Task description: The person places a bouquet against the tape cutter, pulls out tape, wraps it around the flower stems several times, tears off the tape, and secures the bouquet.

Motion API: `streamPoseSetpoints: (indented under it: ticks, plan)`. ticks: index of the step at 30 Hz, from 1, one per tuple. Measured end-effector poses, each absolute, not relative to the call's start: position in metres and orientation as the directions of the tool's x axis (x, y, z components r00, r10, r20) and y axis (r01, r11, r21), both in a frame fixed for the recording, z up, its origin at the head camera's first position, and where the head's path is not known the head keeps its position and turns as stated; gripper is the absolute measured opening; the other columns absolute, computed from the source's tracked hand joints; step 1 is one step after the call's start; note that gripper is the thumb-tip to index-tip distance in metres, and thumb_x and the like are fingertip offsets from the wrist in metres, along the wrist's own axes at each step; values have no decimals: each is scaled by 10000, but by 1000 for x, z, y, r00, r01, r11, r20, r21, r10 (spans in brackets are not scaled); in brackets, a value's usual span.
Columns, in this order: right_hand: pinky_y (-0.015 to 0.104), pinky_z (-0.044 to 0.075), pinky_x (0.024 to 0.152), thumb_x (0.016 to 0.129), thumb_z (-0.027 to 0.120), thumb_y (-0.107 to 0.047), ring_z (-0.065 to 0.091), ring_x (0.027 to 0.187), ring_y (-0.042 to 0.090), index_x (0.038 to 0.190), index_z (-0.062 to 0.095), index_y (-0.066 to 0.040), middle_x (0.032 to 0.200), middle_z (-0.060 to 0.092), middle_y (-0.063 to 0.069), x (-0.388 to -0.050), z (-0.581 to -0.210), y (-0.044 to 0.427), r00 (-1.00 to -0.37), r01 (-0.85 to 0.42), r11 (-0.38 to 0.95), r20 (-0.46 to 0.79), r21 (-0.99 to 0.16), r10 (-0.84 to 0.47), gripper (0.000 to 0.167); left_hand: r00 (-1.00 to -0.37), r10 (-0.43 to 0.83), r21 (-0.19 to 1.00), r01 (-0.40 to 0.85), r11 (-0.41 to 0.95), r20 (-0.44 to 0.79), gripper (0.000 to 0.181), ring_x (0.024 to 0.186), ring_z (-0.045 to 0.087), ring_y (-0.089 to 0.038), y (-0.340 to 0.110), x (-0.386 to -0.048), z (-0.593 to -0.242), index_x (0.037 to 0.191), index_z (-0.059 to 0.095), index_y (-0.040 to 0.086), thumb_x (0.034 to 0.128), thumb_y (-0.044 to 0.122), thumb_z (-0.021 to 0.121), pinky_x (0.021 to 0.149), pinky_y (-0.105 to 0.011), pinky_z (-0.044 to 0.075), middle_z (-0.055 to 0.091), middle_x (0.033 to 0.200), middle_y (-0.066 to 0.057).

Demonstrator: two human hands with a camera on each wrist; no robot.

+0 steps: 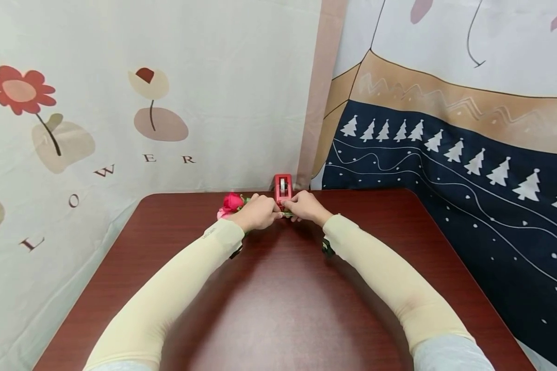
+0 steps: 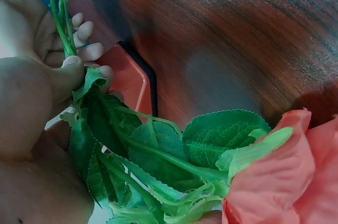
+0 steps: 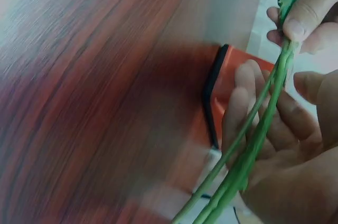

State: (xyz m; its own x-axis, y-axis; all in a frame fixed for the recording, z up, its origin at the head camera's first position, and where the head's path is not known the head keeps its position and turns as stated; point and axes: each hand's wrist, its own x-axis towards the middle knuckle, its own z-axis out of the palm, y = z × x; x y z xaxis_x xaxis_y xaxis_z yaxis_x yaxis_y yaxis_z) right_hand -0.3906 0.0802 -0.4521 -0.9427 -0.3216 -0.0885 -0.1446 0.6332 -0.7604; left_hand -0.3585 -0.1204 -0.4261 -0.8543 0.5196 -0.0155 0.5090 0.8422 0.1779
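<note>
My left hand (image 1: 259,212) pinches the green stems of artificial roses (image 1: 232,201), thumb on top, as the left wrist view shows. Their red and pink heads lie to the left, and broad leaves (image 2: 211,137) hang below the grip. Bare stems (image 3: 264,129) stick out past the left thumb and cross in front of the loosely bent fingers of my right hand (image 1: 308,206). Its thumb stands apart from the stems in the right wrist view. Just behind both hands is a red tape dispenser (image 1: 283,186) with a roll in it. A pale, clear strip by the stems is too blurred to make out.
The hands are near the far edge of a dark red-brown wooden table (image 1: 278,299). A pale curtain with printed flowers (image 1: 232,93) hangs behind, and a navy cloth with white trees (image 1: 445,190) hangs at the right.
</note>
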Motion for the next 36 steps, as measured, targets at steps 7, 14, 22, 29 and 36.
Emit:
streamPoseSetpoints:
  ticks: [7, 14, 22, 29, 36]
  plan:
    - [348, 640, 675, 1096, 694, -387, 808, 734, 305, 893, 865, -71, 733, 791, 105, -389, -450, 71, -970, -117, 671, -62, -733, -236, 412, -852, 523, 182, 513, 839, -8, 253, 1047, 768, -234, -119, -355, -422, 1055, 894, 156, 1103, 287, 683, 955, -460, 432, 862, 976, 19]
    - [220, 529, 579, 1073, 691, -299, 802, 708, 259, 1008, 895, -107, 746, 784, 56, -391, -450, 67, -969, -164, 676, -12, -718, -247, 288, -852, 523, 174, 514, 840, -8, 241, 976, 755, -225, -120, -357, -421, 1035, 895, 154, 1096, 278, 697, 909, -441, 420, 829, 850, 23]
    - [216, 548, 631, 1045, 707, -266, 764, 616, 161, 1011, 899, -105, 777, 808, 63, -391, -456, 67, -970, -191, 668, 33, -719, -242, 253, -854, 520, 178, 511, 841, -4, 242, 1027, 769, -235, -121, -355, -422, 1097, 893, 154, 1100, 284, 690, 954, -465, 442, 862, 966, 10]
    - [215, 556, 626, 1016, 719, -225, 785, 632, 188, 994, 901, -95, 818, 822, 72, -390, -458, 66, -970, -203, 657, 59, -726, -235, 224, -849, 528, 181, 520, 835, 7, 244, 1026, 778, -236, -122, -353, -421, 1077, 893, 142, 1101, 272, 689, 963, -473, 443, 864, 964, 12]
    - [227, 537, 589, 1026, 744, -246, 750, 603, 155, 992, 895, -105, 823, 815, 62, -388, -462, 65, -971, -204, 672, 62, -712, -229, 209, -852, 523, 185, 512, 839, -13, 227, 1027, 763, -225, -122, -354, -423, 1106, 892, 156, 1095, 281, 703, 945, -454, 432, 860, 966, 14]
